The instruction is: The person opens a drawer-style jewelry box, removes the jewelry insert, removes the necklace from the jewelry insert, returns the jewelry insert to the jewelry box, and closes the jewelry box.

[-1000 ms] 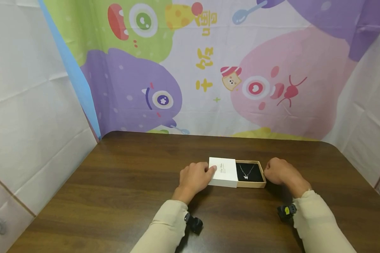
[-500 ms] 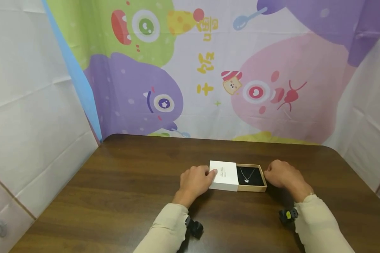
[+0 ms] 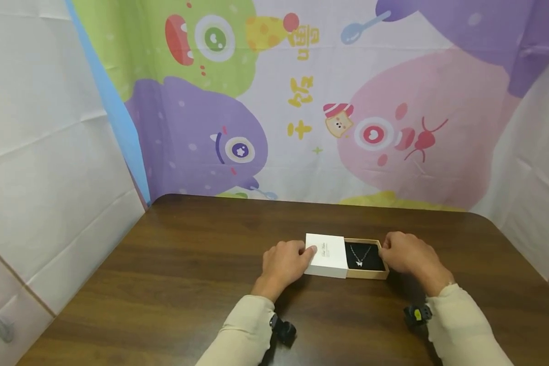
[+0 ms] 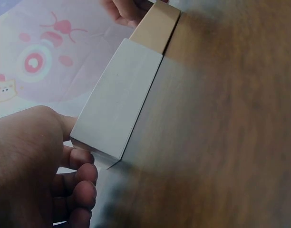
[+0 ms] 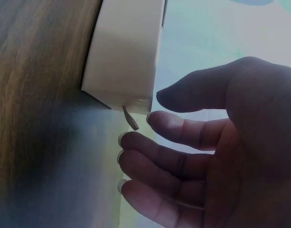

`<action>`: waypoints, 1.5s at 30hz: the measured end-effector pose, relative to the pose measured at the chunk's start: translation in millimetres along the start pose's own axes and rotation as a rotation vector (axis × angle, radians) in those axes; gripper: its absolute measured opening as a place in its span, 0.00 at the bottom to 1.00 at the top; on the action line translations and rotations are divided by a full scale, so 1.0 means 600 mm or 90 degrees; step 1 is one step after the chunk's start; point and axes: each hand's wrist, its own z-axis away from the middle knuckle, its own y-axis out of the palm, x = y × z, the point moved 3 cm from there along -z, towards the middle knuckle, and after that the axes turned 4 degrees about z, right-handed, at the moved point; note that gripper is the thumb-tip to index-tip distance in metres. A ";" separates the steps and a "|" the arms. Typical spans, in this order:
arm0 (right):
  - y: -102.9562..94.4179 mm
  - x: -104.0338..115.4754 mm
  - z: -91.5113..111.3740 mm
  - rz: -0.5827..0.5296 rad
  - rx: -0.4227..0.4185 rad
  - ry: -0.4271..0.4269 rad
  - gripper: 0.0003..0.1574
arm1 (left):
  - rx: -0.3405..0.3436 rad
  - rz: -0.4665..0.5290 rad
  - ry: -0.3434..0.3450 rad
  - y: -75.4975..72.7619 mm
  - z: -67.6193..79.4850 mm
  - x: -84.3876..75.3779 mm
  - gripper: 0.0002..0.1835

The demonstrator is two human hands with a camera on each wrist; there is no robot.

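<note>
Head view shows a person working over a dark brown, wood-grained table (image 3: 164,284), with a flat white card slip cover (image 3: 325,256) lying right of the middle, small dark lettering on its top. Out of the cover's right end sticks a shallow tan card tray (image 3: 368,275), about half of it bare to the eye, lined with a black padded insert (image 3: 374,263). On that insert lies a fine silver-coloured chain necklace (image 3: 359,263), its strands forming a V down to a butterfly-like pendant.

The left hand (image 3: 283,264) grips the cover's left end, thumb on the top and the other fingers curled at the end; the left wrist view shows those fingers bent beside the end edge. At the far end of the tray is the right hand (image 3: 407,254), thumb and forefinger right at the end wall, the other fingers loosely bent below. I can't tell whether that thumb and forefinger actually pinch the wall. A thin tan strip (image 5: 130,118) hangs from the tray's end face, near the fingertips but apart from them.

Both forearms wear cream cloth cuffs (image 3: 244,325), each with a small black device (image 3: 283,331) at the wrist. Behind the table hangs a cloth printed with green, purple and pink cartoon monsters (image 3: 297,168), and white sheets (image 3: 36,101) stand to either side
</note>
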 end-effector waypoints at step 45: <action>0.020 0.032 -0.002 0.041 0.012 -0.024 0.10 | -0.020 0.008 -0.033 -0.012 0.004 0.015 0.30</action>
